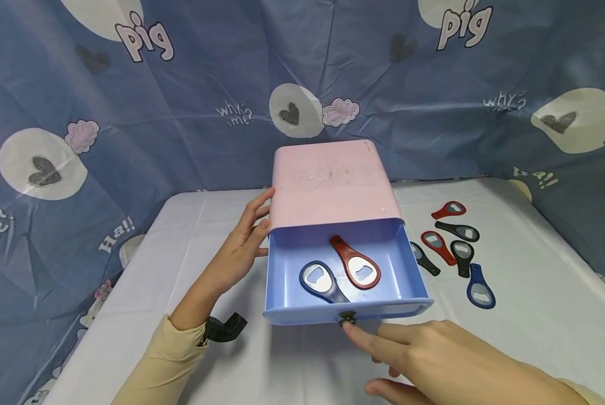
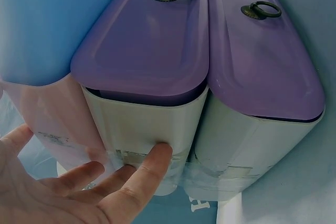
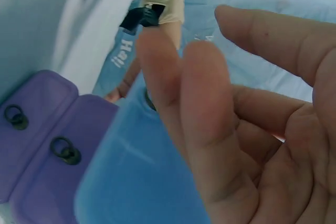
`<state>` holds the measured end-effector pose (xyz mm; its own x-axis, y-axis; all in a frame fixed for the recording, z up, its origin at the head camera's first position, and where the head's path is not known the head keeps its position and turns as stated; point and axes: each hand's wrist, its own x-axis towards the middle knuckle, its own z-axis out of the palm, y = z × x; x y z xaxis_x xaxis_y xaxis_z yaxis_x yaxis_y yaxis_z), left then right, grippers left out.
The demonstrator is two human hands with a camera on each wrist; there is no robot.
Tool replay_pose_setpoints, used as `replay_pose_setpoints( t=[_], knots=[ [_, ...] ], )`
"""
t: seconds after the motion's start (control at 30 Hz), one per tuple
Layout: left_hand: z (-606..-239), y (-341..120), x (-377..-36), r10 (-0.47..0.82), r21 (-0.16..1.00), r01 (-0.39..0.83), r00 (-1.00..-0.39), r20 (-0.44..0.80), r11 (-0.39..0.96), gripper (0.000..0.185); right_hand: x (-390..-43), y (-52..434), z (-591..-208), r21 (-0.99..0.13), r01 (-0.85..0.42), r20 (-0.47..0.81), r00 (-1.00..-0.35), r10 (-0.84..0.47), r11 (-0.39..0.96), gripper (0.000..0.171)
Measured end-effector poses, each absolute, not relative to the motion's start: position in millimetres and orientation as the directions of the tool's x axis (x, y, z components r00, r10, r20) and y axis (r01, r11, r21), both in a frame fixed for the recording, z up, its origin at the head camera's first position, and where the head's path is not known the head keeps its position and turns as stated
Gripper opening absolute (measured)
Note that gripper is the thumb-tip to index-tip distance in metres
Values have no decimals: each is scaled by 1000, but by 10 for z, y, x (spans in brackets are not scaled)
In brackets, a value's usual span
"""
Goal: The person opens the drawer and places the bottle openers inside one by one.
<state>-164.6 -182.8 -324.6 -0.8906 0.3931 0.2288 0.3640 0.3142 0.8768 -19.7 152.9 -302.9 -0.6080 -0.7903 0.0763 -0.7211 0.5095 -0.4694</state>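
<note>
A pink box (image 1: 333, 180) stands on the table with its blue drawer (image 1: 302, 309) pulled out toward me. In the drawer lie a blue bottle opener (image 1: 323, 281) and a red bottle opener (image 1: 357, 263). My left hand (image 1: 236, 247) rests flat against the box's left side with straight fingers, and its fingers (image 2: 79, 192) spread against a box wall in the left wrist view. My right hand (image 1: 378, 351) reaches in from the lower right, index fingertip touching the small dark knob (image 1: 347, 319) on the drawer front. It grips nothing. The right wrist view shows those fingers (image 3: 210, 103) over the blue drawer front (image 3: 136, 182).
Several red, black and blue bottle openers (image 1: 454, 247) lie on the white tablecloth (image 1: 535, 337) right of the box. A blue printed cloth (image 1: 181, 112) hangs behind. The left wrist view shows two purple drawer fronts (image 2: 142, 40) with ring pulls in white boxes beside the pink one.
</note>
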Motion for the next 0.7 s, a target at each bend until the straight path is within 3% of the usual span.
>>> replay_pose_setpoints(
  t=[0.27,0.37,0.5,0.7],
  knots=[
    [-3263,-1832,-1646,399,882,364,-887,231,300,57,-180,1464,-3144,-332,-776,131,-601,-788,536,60],
    [-3263,-1835,-1646,401,882,367,-886,234,296,57,-180,1449,-3183,-318,-758,102,-625,-774,570,59],
    [-3256,-1833,-1651,402,878,371,-885,236,303,57,-177,1436,-3218,-347,-723,64,-654,-754,598,58],
    [-3260,-1833,-1655,402,882,367,-885,234,296,57,-195,1378,-3218,-404,-698,122,-681,-722,591,51]
  ],
)
